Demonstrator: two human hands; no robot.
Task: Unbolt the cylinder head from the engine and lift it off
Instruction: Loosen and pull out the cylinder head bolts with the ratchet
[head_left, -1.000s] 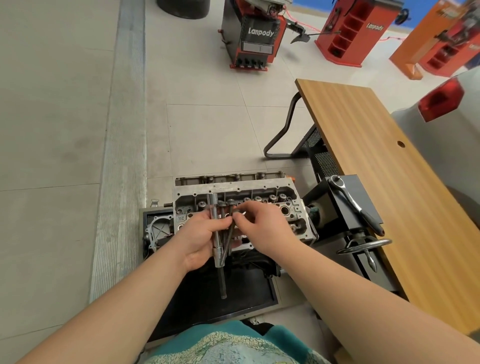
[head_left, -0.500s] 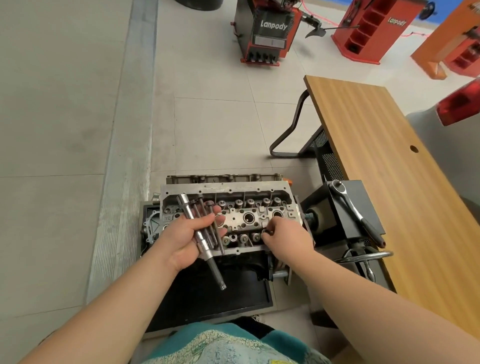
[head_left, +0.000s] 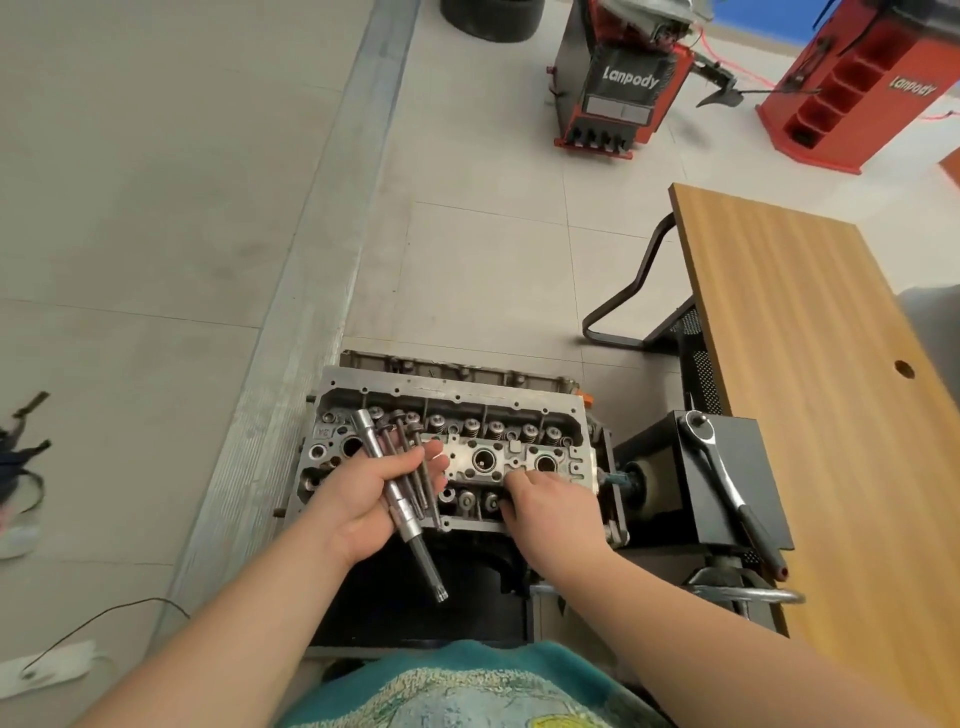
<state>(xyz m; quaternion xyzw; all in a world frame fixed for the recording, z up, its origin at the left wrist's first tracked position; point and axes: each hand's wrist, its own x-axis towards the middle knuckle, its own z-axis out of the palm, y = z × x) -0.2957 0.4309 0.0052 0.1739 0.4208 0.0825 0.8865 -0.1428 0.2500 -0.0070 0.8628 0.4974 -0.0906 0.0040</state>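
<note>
The grey aluminium cylinder head (head_left: 457, 400) sits on the engine on a stand, valve springs and bolt holes showing on top. My left hand (head_left: 363, 493) grips a long chrome socket extension (head_left: 400, 504) together with several dark head bolts (head_left: 415, 467), held slanted over the head's left half. My right hand (head_left: 540, 504) reaches down onto the head's near right side, fingers curled at a bolt hole; what the fingertips hold is hidden.
A ratchet wrench (head_left: 727, 483) lies on the black stand box (head_left: 748, 499) to the right. A wooden table (head_left: 831, 389) runs along the right side. Red tyre machines (head_left: 618, 78) stand far back. A black tray (head_left: 410, 603) lies below the engine.
My right hand has left the bolts in my left hand and moved right and down onto the head's near right side. My left hand tilted the bundle leftwards.
</note>
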